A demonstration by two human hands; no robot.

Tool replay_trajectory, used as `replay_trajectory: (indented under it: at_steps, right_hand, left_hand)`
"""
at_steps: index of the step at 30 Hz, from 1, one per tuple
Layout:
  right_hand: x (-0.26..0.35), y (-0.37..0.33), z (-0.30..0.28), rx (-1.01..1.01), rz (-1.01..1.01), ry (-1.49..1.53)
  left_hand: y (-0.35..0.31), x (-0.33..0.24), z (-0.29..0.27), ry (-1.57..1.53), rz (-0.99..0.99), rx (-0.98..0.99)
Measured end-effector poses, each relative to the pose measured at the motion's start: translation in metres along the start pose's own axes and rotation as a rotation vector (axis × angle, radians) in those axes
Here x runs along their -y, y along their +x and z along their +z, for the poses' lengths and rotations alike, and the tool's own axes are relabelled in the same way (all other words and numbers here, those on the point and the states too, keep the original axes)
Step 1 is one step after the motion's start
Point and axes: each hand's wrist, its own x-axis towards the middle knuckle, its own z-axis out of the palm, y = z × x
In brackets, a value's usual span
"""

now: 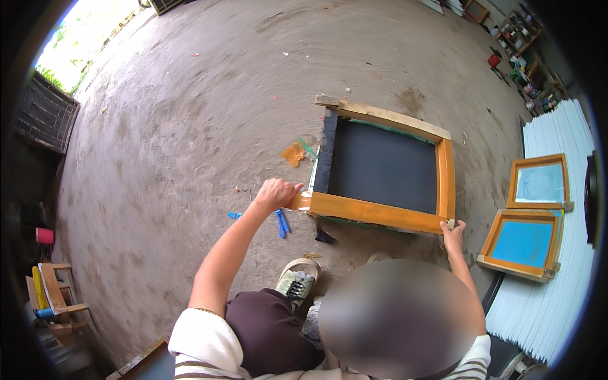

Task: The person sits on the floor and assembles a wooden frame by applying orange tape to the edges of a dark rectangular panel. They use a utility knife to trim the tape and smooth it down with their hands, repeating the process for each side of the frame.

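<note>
In front of me a wooden screen frame (383, 214) with a dark panel (386, 166) inside it is held just over the floor, its sides partly covered in orange tape. My left hand (277, 194) is closed around an orange-covered end that juts from its near left corner. At the near right corner, my right hand (452, 235) grips the wood between thumb and fingers. Blue pliers-like handles (282, 224) lie on the floor below my left hand. A blurred oval covers part of my right arm and lap.
Two smaller wooden frames, one with a pale blue panel (540, 183) and one with a brighter blue panel (522, 243), rest on stacked white sheets (557, 136) at right. A crumpled orange scrap (293, 154) lies left of the frame. A wooden chair (60, 294) stands at far left.
</note>
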Motion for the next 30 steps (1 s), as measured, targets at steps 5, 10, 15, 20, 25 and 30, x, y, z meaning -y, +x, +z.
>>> replay_trajectory:
  at_steps: [5, 10, 15, 20, 25, 30]
  right_hand:
    - [0.014, -0.016, -0.029, -0.004, -0.267, -0.223]
    - [0.118, -0.081, -0.021, -0.006, -0.767, -0.429]
    - [0.183, -0.112, 0.068, 0.03, -0.951, -0.298]
    - [0.207, -0.146, 0.134, 0.117, -1.025, -0.111]
    - [0.214, -0.177, 0.156, 0.462, -0.971, 0.132]
    - [0.23, -0.218, 0.149, 1.131, -0.355, 0.817]
  left_hand:
    - [-0.007, 0.007, 0.031, -0.339, -0.053, -0.531]
    - [-0.049, 0.024, 0.085, -0.043, -0.599, -0.324]
    - [-0.044, 0.012, 0.105, 0.019, -0.673, -0.098]
    - [-0.053, 0.024, 0.101, -0.077, -0.786, -0.077]
    - [-0.075, 0.021, 0.017, -0.389, -0.675, -0.192]
    - [-0.093, -0.042, -0.134, -0.338, -0.31, -0.086]
